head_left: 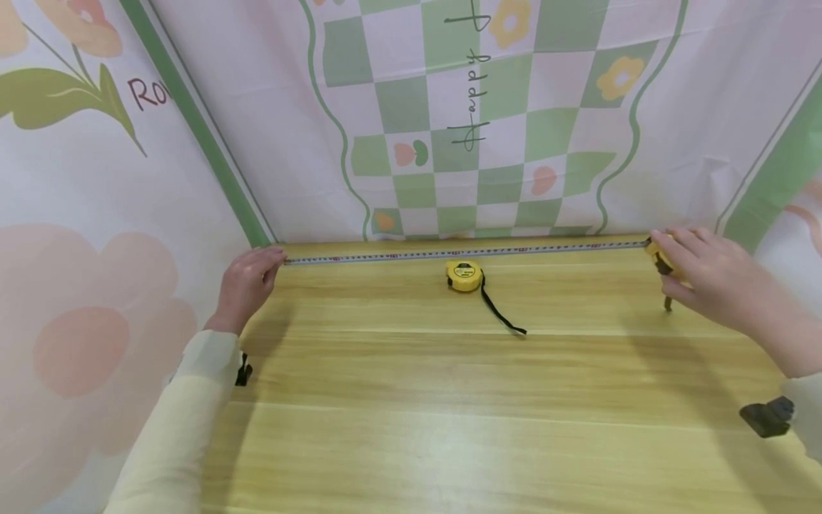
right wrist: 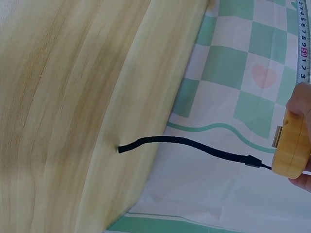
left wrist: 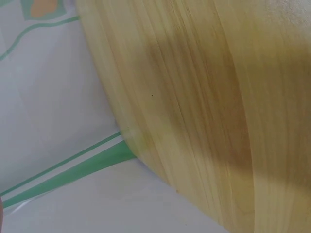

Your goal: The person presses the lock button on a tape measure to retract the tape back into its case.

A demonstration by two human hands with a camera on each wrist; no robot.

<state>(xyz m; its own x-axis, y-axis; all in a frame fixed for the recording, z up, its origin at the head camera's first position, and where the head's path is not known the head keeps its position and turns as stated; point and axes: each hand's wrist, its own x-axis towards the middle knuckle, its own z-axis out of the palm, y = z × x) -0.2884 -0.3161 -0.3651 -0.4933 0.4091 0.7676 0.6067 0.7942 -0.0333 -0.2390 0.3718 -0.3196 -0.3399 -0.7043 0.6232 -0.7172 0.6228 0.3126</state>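
Note:
A yellow tape measure point(head_left: 658, 255) is gripped in my right hand point(head_left: 719, 285) at the right of the head view. Its printed blade point(head_left: 424, 255) stretches straight across to my left hand point(head_left: 246, 285), whose fingertips pinch the free end. The right wrist view shows the case point(right wrist: 291, 145) between thumb and fingers, a black strap point(right wrist: 194, 144) hanging from it and a red 50 mark on the blade point(right wrist: 303, 48) near the case. Just in front of the blade's middle lies a second yellow tape measure point(head_left: 464, 276) with its black strap point(head_left: 497, 308) trailing right. Hardly any of the left hand shows in the left wrist view.
A wood-grain tabletop point(head_left: 411, 385) spreads below both hands. Along its far edge hangs a checked, printed cloth point(head_left: 449, 171). Another printed cloth point(head_left: 160, 235) borders the left side, and more cloth point(head_left: 777, 178) stands at the right.

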